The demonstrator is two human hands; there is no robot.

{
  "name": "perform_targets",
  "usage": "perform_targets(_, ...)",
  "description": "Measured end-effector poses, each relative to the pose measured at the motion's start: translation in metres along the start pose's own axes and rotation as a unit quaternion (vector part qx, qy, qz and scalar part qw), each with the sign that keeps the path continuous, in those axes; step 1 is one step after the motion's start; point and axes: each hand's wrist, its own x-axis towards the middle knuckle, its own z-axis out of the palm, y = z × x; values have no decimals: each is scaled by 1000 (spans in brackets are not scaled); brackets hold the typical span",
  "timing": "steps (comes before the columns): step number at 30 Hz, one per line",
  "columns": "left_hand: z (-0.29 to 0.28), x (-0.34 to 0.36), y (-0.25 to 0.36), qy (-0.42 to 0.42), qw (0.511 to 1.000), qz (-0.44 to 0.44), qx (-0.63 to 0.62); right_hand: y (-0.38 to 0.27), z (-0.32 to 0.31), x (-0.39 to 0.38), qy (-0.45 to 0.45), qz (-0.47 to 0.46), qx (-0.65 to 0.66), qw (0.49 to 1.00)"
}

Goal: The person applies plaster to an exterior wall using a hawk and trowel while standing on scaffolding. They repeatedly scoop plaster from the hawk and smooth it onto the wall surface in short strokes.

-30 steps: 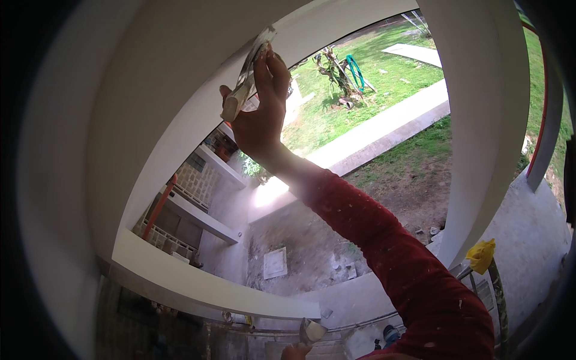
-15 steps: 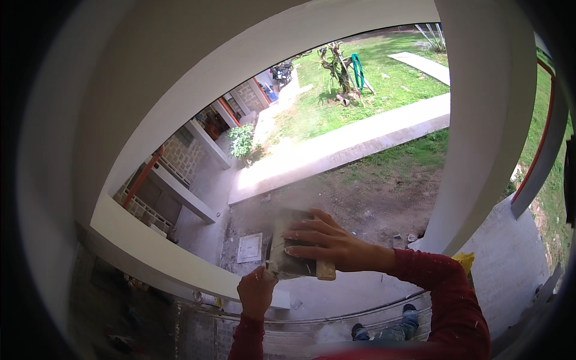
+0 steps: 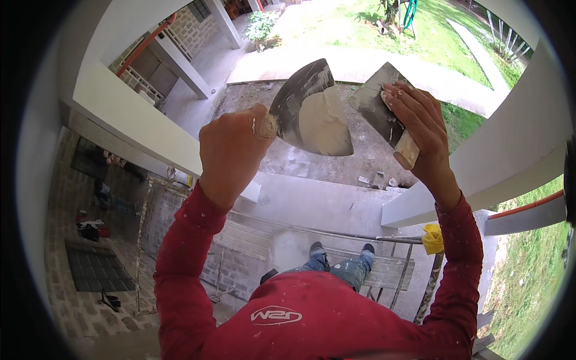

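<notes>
My left hand [image 3: 231, 156] is closed round the handle of a wide putty knife [image 3: 292, 111]. A thick patch of pale wet plaster [image 3: 324, 123] covers the right part of its dark, curved-looking blade. My right hand [image 3: 423, 120] grips a second broad putty knife [image 3: 375, 99] with a short wooden handle [image 3: 407, 151]. Its fingers lie along the blade, which is smeared with plaster. A gap separates the two blades, both held up in front of me.
My feet stand on scaffold planks [image 3: 384, 273] with metal rails. A yellow cloth or bag [image 3: 432, 239] hangs on the rail at right. A pale beam [image 3: 132, 129] runs along the left, and a pillar [image 3: 510, 138] rises at right. Bare ground and a walkway lie below.
The two putty knives were together, with the right one over the left; now they are apart. Both hands appear higher in view, which has tilted down to my shirt and legs.
</notes>
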Motion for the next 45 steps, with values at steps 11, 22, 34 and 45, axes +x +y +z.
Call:
perform_targets(11, -2, 9, -14, -3, 995, 57, 78, -40, 33, 15, -74, -128, -72, 986)
perform_targets(22, 39, -20, -61, -22, 997, -70, -9, 64, -17, 106, 483, 184, 273, 811)
perform_targets(34, 83, -207, -215, -30, 961, 116, 247, 84, -27, 266, 736, 16, 26, 676)
perform_targets(45, 74, -242, -237, -49, 978, -92, 182, -11, 117, 292, 549, -60, 179, 814)
